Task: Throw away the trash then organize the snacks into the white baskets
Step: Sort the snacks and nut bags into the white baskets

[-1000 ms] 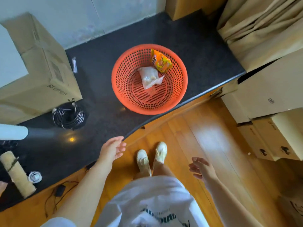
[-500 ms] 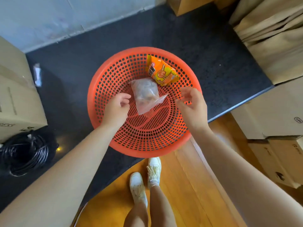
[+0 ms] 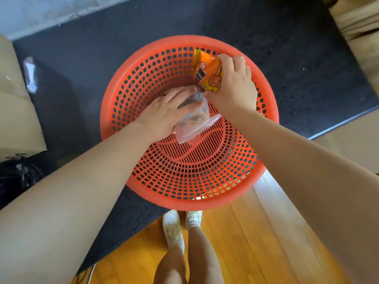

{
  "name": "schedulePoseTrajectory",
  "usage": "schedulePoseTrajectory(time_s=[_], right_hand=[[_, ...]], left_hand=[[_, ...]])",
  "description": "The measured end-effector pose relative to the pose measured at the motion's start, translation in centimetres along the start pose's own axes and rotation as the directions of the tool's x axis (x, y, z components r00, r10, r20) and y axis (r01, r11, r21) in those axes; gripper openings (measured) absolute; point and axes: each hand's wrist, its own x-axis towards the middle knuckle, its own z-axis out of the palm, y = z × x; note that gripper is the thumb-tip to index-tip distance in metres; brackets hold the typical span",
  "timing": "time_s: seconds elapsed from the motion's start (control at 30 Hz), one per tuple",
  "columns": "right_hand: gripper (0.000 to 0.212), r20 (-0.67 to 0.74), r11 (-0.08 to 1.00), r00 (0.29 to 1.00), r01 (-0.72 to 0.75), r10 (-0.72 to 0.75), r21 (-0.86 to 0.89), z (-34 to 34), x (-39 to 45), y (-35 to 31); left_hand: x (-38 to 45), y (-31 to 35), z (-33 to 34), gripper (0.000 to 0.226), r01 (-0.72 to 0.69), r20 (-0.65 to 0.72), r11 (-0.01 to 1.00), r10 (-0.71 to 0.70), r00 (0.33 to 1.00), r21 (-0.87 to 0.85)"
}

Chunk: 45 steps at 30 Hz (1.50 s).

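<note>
Both hands in round orange perforated plastic basket (image 3: 143, 64): left hand (image 3: 164, 114) grip closing on clear plastic bag (image 3: 192, 124), right hand (image 3: 233, 87) grip clenched on orange printed snack packet (image 3: 207, 72); next, lift both out.

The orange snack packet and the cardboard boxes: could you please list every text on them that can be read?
Orange snack packet: dark characters down its left side, too blurred to read.
Brown cardboard box, left edge: "FA", seen upside down, cut off by the black bundle.
Nothing else bears text.
</note>
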Motion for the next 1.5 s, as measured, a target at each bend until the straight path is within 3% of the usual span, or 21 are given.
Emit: schedulePoseTrajectory(time_s=[0.3, 0.43, 0.53, 0.63, 0.77, 0.87, 1.03, 1.17, 1.23, 1.3, 1.5], right_hand=[[0.047, -0.045, 0.996, 0.998, -0.050, 0.047, -0.069, 0.4, 0.3, -0.1], [0.041, -0.021, 0.986, 0.992, -0.120, 0.123, 0.118, -0.6, -0.5, 0.5], [0.041, -0.037, 0.897, 0.973, -0.195, 0.228, 0.397, -2.4, -2.2, 1.1], [0.041, -0.036, 0.759, 0.934, -0.267, 0.357, 0.594, -4.9, -5.3, 1.4], [0.047, 0.052, 0.509, 0.886, -0.312, 0.461, 0.802, -8.5, -11.0, 2.0], [0.043, 0.131, 0.296, 0.869, -0.299, 0.478, 0.907, -10.5, -16.2, 1.8], [0.045, 0.197, 0.058, 0.810, -0.273, 0.553, 0.960, -13.8, -25.5, -0.4], [0.046, 0.209, -0.092, 0.762, -0.194, 0.613, 0.977, -16.0, -32.8, -2.9], [0.044, 0.177, -0.125, 0.735, -0.126, 0.654, 0.984, -16.8, -36.6, -4.0], [0.047, 0.153, -0.113, 0.689, -0.102, 0.708, 0.988, -17.3, -40.3, -4.9], [0.056, 0.115, -0.093, 0.417, -0.071, 0.902, 0.993, -17.2, -52.9, -6.4]], left_hand=[[0.9, 1.0, 0.5, 0.053, 0.087, -0.100, 0.996, -0.085, 0.991, 0.020], [0.7, 1.5, 0.2, 0.056, 0.118, -0.144, 0.988, -0.131, 0.981, -0.096], [0.1, 2.0, -0.8, 0.063, 0.141, -0.149, 0.932, -0.200, 0.968, -0.333], [-1.1, 3.1, -2.6, 0.045, 0.193, -0.054, 0.661, -0.333, 0.941, -0.725], [-4.8, 5.8, -5.7, 0.033, 0.197, 0.037, 0.321, -0.443, 0.896, -0.926], [-8.1, 8.4, -8.4, 0.020, 0.150, 0.077, 0.122, -0.468, 0.880, -0.981], [-14.5, 13.0, -12.2, 0.024, 0.081, 0.163, -0.311, -0.250, 0.954, -0.947], [-18.5, 16.1, -14.0, 0.033, 0.153, 0.228, -0.521, -0.083, 0.970, -0.839], [-20.1, 17.5, -14.6, 0.037, 0.223, 0.282, -0.544, -0.025, 0.959, -0.809], [-21.7, 18.9, -14.8, 0.040, 0.275, 0.305, -0.481, 0.017, 0.952, -0.833], [-24.9, 24.8, -13.9, 0.102, 0.341, 0.328, 0.001, 0.276, 0.903, -0.940]])
